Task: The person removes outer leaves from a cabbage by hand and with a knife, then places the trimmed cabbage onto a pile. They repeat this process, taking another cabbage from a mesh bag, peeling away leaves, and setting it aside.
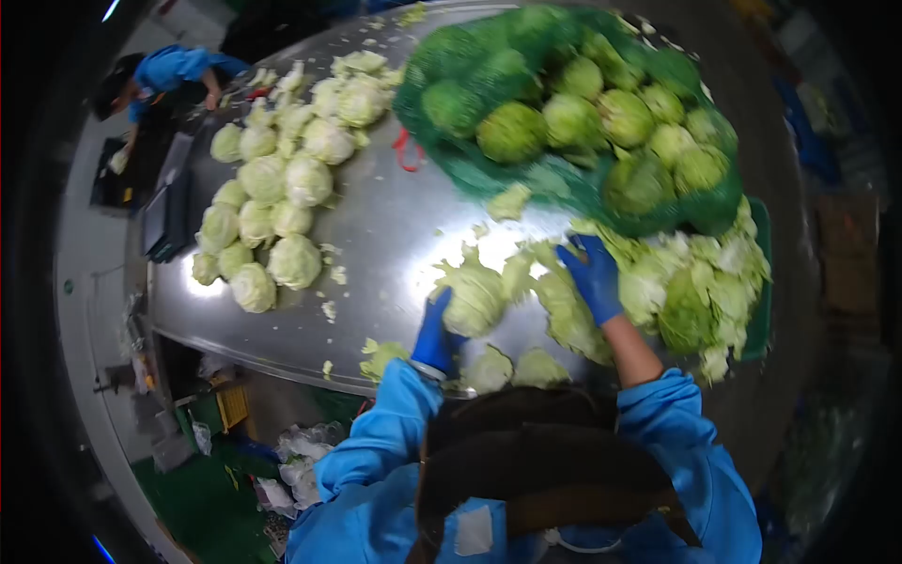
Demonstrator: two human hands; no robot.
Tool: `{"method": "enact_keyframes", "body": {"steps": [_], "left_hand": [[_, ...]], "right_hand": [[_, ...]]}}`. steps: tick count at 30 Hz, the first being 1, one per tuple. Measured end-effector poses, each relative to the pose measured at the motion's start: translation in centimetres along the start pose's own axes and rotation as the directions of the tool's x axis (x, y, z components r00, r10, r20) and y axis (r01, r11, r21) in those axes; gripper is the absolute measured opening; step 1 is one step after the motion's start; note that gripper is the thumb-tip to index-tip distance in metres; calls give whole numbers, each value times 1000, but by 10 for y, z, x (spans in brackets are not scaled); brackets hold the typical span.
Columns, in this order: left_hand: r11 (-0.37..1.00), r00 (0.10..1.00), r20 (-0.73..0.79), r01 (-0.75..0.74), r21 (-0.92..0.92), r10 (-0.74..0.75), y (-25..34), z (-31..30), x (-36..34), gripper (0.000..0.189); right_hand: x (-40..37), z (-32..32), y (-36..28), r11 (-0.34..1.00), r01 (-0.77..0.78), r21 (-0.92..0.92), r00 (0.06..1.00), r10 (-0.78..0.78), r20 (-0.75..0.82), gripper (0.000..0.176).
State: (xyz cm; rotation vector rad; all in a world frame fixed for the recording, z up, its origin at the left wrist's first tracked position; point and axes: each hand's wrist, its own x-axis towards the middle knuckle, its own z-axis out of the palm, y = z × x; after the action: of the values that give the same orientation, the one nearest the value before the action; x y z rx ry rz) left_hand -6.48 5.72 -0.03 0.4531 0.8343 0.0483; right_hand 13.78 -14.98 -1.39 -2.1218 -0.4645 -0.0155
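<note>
My left hand [435, 336], in a blue glove, is wrapped round the lower left side of a pale green cabbage [473, 299] on the metal table [376, 244]. Leaves stick out from the top of that cabbage. My right hand [594, 274], also gloved in blue, has its fingers apart over loose cabbage leaves [567, 315] to the right of the cabbage. More cut leaves [489, 369] lie near the table's front edge.
A green net bag [451, 164] of cabbages lies at the back right. Trimmed cabbages [282, 188] are grouped on the left. At right, a green crate [759, 324] is heaped with leaves. Another person [174, 70] stands at the far left, beyond the table.
</note>
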Motion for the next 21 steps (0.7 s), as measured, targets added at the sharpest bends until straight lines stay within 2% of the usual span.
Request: {"method": "enact_keyframes", "body": {"steps": [1,2,3,4,5,6,7,9,10,11,12,13,15,16,17,19,20,21], "left_hand": [[995,999,35,-21,-99,25,-5,4,5,51],[998,998,57,-30,-63,34,-3,16,5,51],[999,996,76,-40,-24,41,-1,26,1,51],[1000,990,143,-9,22,6,-1,24,6,54],[998,977,209,15,69,-29,-2,19,14,58],[993,960,271,35,113,-64,-4,17,19,64],[977,989,141,-81,196,54,-4,38,1,63],[989,989,117,-102,103,90,-4,39,-5,63],[983,978,150,-157,95,142,-3,29,-2,64],[975,965,183,-208,83,190,-5,11,4,65],[965,948,211,-256,63,238,-5,0,8,68],[880,903,243,-410,242,354,-1,9,4,70],[564,784,350,-615,551,513,3,24,-14,76],[571,799,325,-593,568,506,5,32,-17,85],[535,776,364,-622,572,514,5,35,-16,87],[455,725,435,-680,575,534,5,43,-18,90],[501,746,402,-660,560,531,5,47,-22,93],[449,733,417,-668,594,538,6,51,-26,94]], "right_hand": [[1,-16,-45,965,-223,140,938,173,300,41],[-19,0,-46,976,64,210,957,-120,266,56],[-22,-15,-101,993,82,80,865,-110,489,70],[-29,-15,-126,966,251,-55,872,-201,447,78],[-32,-7,-125,965,253,-70,888,-203,412,71],[-29,-8,-120,984,167,61,900,-177,399,57],[-25,-8,-114,977,80,195,907,-153,393,44],[-22,1,-81,924,-184,335,961,99,257,21],[-11,-6,-66,954,-170,248,978,131,164,15],[-4,-8,-36,964,-190,187,975,162,154,15],[-4,-16,-38,957,-207,205,973,180,144,20],[-2,-30,-51,950,-220,220,971,193,138,24],[-16,-40,-102,941,-57,333,967,-31,253,35],[-23,-41,-122,968,-34,248,939,-54,339,54],[-26,-32,-127,986,86,142,931,-130,341,60],[-22,-26,-121,992,2,123,891,-57,450,61],[-20,-28,-120,993,25,117,881,-77,466,61],[-18,-32,-121,993,46,110,869,-94,485,60]]}}
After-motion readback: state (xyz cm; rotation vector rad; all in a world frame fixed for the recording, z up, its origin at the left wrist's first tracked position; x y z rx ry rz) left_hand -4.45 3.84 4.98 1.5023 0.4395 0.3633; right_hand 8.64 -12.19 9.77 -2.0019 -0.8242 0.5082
